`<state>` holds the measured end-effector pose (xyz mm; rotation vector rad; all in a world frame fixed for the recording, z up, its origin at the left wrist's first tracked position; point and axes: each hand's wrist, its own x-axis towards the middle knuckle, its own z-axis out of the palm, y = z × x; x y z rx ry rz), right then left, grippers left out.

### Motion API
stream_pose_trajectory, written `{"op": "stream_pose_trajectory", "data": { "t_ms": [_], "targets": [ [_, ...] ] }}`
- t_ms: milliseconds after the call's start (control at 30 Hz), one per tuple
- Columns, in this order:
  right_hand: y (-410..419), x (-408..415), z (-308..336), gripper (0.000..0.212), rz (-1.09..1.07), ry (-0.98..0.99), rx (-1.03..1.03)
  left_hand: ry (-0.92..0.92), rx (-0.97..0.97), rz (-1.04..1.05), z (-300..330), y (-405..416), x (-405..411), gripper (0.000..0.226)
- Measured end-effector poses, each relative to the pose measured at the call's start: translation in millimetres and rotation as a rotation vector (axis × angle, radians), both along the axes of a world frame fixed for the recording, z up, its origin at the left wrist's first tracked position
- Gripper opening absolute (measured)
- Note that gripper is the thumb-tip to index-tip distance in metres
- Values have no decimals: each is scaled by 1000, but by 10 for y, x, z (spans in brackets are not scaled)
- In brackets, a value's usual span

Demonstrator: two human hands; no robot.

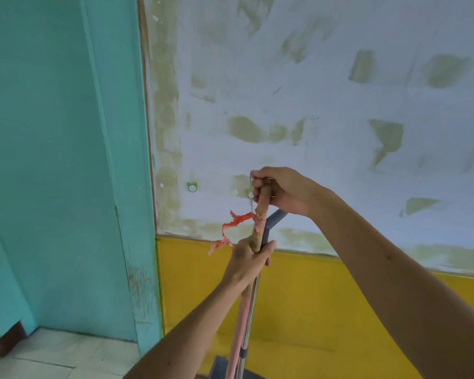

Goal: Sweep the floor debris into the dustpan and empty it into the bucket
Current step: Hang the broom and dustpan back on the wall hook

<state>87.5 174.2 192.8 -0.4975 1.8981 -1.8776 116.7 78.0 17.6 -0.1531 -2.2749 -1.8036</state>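
I hold a broom handle, wooden at the top and pink lower down, upright in front of the wall. A frayed red string hangs from its top. My right hand grips the very top of the handle. My left hand wraps both the broom handle and the metal dustpan pole beside it. The dustpan's blue-grey grip sticks out behind the broom handle. Its blue-grey pan shows at the bottom edge. The broom head, debris and bucket are out of view.
A patchy white wall with a yellow lower band stands straight ahead. A teal door and frame fill the left side. Pale floor tiles show at the bottom left. Small stickers sit on the wall.
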Motion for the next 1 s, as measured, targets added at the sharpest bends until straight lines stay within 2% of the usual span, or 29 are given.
{"op": "stream_pose_trajectory", "data": {
  "t_ms": [67,200,333,433,500,533,600,633,667,767,867,1000],
  "targets": [
    [16,-85,28,11,-45,-29,-102,-28,-17,-73,-30,-33,-49,41],
    [8,-208,-8,3,-131,19,-174,-110,3,-190,-67,-63,-104,34],
    [-24,-301,-37,9,-165,77,-227,-207,14,-328,83,-152,-184,36],
    [-50,-358,-58,12,-200,104,-201,-293,-78,-432,359,-378,-269,40],
    [-41,-403,-141,11,-235,109,-193,-345,-97,-490,629,-615,-311,52],
    [-24,-433,-198,9,-256,110,-193,-330,-98,-470,774,-721,-330,66],
    [7,-496,-326,9,-285,123,-183,-263,-96,-275,1033,-846,-381,106],
    [14,-528,-389,11,-294,132,-168,-233,-132,-134,1124,-846,-410,119],
    [16,-556,-450,12,-301,137,-151,-203,-168,-29,1168,-814,-441,120],
    [5,-628,-624,9,-308,134,-137,-100,-207,36,1107,-697,-565,89],
    [-22,-692,-753,9,-282,150,-142,-39,-123,-140,958,-659,-687,41],
    [-42,-853,-814,9,-327,171,-149,-80,106,-127,766,-639,-878,22]
  ]
}}
